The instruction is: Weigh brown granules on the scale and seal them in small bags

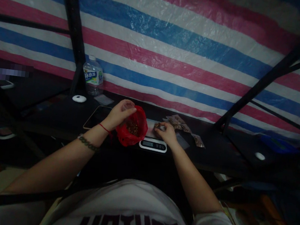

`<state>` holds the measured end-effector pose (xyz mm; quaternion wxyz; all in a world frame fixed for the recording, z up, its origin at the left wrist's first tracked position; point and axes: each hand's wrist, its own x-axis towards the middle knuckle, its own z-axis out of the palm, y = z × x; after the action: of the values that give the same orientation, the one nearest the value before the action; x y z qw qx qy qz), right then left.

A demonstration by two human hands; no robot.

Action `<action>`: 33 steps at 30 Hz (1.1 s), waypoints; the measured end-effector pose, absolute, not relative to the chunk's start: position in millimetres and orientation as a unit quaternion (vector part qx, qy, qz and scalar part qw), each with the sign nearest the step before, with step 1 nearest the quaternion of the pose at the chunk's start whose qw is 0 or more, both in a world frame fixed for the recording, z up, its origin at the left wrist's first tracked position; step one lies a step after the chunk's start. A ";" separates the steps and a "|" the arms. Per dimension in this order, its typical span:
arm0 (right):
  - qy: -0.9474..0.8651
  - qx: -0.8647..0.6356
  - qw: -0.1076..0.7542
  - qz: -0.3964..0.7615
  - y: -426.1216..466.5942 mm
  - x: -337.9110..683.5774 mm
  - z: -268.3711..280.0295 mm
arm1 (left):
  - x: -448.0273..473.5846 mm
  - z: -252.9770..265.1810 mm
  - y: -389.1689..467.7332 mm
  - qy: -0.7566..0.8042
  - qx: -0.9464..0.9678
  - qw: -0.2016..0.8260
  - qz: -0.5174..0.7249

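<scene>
Left hand [122,113]: fingers closed around a clear cup [128,105], above the mouth of the bag.
Bag [143,127]: red, open, brown grains [132,128] inside; near the tabletop's [211,151] front edge, just left of the scale.
Scale [153,145]: white, display toward the front edge.
Right hand [168,132]: fingertips pinching a small packet [157,126] over the scale's plate; contact with the plate cannot be told.
Filled sachets [176,121]: loose pile right of the scale, toward the back edge.
Tablet [96,116]: dark, left of the bag.
Bottle [92,76]: clear, upright, at the back edge.
</scene>
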<state>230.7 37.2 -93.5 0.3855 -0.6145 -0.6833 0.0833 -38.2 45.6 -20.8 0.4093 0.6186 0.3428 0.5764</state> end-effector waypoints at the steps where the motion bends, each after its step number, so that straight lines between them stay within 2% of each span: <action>1: -0.679 -0.611 0.399 0.085 37.4 229.9 -91.4 | -40.4 -24.0 48.9 0.362 0.648 0.363 0.563; 4: -0.661 -0.581 0.461 0.117 38.9 224.2 -82.9 | -41.8 -32.6 51.9 0.405 0.726 0.258 0.493; 7: -0.662 -0.526 0.502 0.182 40.9 211.2 -71.8 | -35.8 -39.0 47.6 0.408 0.775 0.212 0.432; 11: -0.702 -0.458 0.494 0.231 40.9 188.1 -52.3 | -26.4 -42.2 39.2 0.403 0.801 0.193 0.398; 16: -0.762 -0.402 0.450 0.235 36.1 168.8 -27.0 | -24.2 -39.4 34.5 0.427 0.796 0.183 0.387; 22: -0.830 -0.369 0.388 0.158 31.4 160.9 1.6 | -25.8 -38.8 36.0 0.425 0.782 0.209 0.405; 26: -0.858 -0.334 0.361 0.147 30.2 155.8 16.4 | -25.7 -39.3 37.9 0.422 0.759 0.250 0.428; 33: -0.824 -0.325 0.417 0.206 30.1 152.4 17.7 | -23.4 -41.6 43.7 0.306 0.682 0.408 0.525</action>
<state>152.4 30.1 17.7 0.4167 -0.3247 -0.8237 0.2061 -23.4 43.7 -41.6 0.4078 0.6817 0.3061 0.5247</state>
